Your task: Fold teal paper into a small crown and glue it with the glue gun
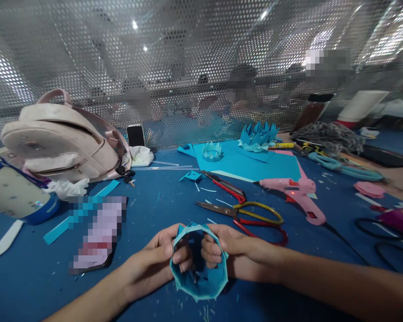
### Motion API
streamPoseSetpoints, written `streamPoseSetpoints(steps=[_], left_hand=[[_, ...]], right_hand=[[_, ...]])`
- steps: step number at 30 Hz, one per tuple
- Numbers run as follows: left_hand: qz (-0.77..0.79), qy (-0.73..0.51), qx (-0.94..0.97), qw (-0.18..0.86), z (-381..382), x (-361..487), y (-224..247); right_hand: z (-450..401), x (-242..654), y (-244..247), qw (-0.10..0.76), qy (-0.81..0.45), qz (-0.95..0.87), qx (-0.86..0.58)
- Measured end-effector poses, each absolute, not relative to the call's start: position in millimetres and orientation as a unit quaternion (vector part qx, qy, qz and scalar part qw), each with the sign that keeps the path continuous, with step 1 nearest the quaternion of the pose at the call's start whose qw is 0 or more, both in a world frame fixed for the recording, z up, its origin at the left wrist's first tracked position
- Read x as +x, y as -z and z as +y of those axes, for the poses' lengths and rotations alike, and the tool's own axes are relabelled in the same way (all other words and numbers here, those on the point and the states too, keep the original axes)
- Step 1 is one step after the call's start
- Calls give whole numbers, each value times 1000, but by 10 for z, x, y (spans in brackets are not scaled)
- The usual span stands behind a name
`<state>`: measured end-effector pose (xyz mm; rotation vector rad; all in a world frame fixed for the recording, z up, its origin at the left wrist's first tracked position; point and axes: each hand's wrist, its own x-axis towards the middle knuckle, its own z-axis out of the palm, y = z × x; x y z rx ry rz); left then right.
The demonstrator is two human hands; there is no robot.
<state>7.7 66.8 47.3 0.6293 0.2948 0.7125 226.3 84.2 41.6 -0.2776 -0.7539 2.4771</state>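
Currently gripping a blue folded-paper ring (201, 290) over the near middle of the worktop (164, 205), clamping its left side with the left hand (159, 250) and its right side with the right hand (237, 250), curling fingers of both inside the opening. Just beyond, facing scissors (239, 210) and a pink glue gun (298, 188). Farther off, seeing a small paper crown (212, 153) on blue sheets (282, 167). Leftward, noticing a pale backpack (58, 143), gaping but hiding its contents.

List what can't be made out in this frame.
Head view:
Blue paper ring: outside mostly hidden by its rim.
Left hand, right hand: fingers partly behind the ring.
Near phone: details pixelated.
Bottle: cut by left edge.
Purple object: cut by right edge.
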Motion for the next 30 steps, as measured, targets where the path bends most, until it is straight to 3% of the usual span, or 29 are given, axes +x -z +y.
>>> streamPoseSetpoints(steps=[9,14,18,22,30], left_hand=[[148,-357,303,871,660,109,-498],[189,-409,326,831,686,145,-478],[309,-476,398,720,707,142,-485],[411,-491,529,557,708,124,-514],[445,-493,559,496,709,155,-507]], right_hand=[[829,2270,-451,266,-919,-275,-95],[834,2260,-432,316,-898,-285,-111],[814,2242,-455,365,-875,-283,-142],[762,2244,-509,361,-853,-321,-199],[735,2233,-542,282,-813,-437,-262]])
